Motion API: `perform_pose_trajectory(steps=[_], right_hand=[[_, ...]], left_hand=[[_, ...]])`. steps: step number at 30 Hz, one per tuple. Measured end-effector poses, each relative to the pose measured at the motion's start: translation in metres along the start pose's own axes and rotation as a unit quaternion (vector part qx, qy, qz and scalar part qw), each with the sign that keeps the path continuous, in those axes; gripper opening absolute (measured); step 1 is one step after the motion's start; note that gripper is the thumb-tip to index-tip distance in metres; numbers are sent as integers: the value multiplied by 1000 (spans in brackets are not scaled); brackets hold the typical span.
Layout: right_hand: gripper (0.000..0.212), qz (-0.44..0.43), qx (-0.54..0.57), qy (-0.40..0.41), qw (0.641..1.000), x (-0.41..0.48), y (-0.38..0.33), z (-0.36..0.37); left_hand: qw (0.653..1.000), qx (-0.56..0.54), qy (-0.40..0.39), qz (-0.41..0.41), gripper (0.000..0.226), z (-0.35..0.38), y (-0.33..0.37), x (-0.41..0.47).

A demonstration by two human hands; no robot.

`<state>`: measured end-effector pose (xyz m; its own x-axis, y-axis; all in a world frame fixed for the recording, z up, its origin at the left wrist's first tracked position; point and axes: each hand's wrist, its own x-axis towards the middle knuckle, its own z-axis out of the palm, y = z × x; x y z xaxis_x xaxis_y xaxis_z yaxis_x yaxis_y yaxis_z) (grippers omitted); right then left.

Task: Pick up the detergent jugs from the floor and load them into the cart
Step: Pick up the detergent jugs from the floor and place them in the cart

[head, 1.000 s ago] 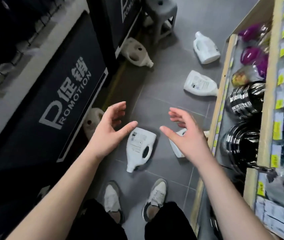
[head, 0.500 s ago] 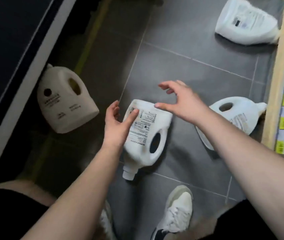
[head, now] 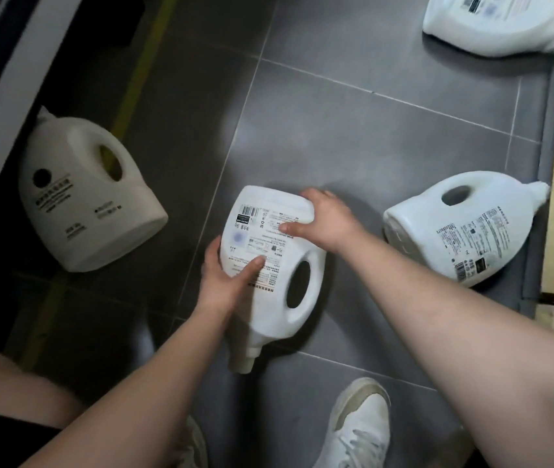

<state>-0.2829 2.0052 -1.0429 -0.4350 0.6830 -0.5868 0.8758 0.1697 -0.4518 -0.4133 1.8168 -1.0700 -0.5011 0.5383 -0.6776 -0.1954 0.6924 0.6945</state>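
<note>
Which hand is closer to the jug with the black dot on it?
Left. The left hand grips the middle jug on the side facing the black-dot jug; the right hand grips its opposite side, farther from that jug.

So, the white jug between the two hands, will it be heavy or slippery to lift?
Probably heavy for its size: the middle jug is bulky and both the left hand and the right hand grip it. Its smooth plastic may slip. Lying flat, it seems unlikely to roll.
</note>
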Motion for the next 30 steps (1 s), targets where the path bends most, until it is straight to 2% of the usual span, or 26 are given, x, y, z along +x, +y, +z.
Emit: perform_pose_trajectory(steps=[4,8,10,13,15,17,20,22,24,27,30], right_hand=[[68,46,28,22,998,-15,8,-2],[67,118,42,55,991,-38,26,6],[70,156,48,69,984,-52,32,15],[74,205,43,53,976,-73,37,25],[74,212,23,38,976,-84,40,26],[75,173,-8,34,984,-84,40,17],[87,32,-82,34,996,-61,25,-12],[93,-71,-149,-20,986,-38,3,-28],[94,-135,-207,-89,965,-17,-16,-32],[96,-142,-267,-162,939,-1,-29,-21],[96,-141,-274,-163,937,1,-22,-13]], left_hand=[[998,48,-44,19,96,-5,6,10],[980,149,-123,55,110,-8,25,31],[958,220,-165,77,114,-6,42,42],[908,335,-227,109,104,0,66,51],[888,368,-245,126,102,3,77,51],[883,388,-233,124,109,2,77,45],[912,381,-128,84,124,-12,64,26],[918,389,-72,32,119,-21,51,6],[902,426,-70,8,120,-23,37,-12],[893,444,-76,7,130,-19,22,-23],[896,439,-69,25,129,-19,17,-19]])
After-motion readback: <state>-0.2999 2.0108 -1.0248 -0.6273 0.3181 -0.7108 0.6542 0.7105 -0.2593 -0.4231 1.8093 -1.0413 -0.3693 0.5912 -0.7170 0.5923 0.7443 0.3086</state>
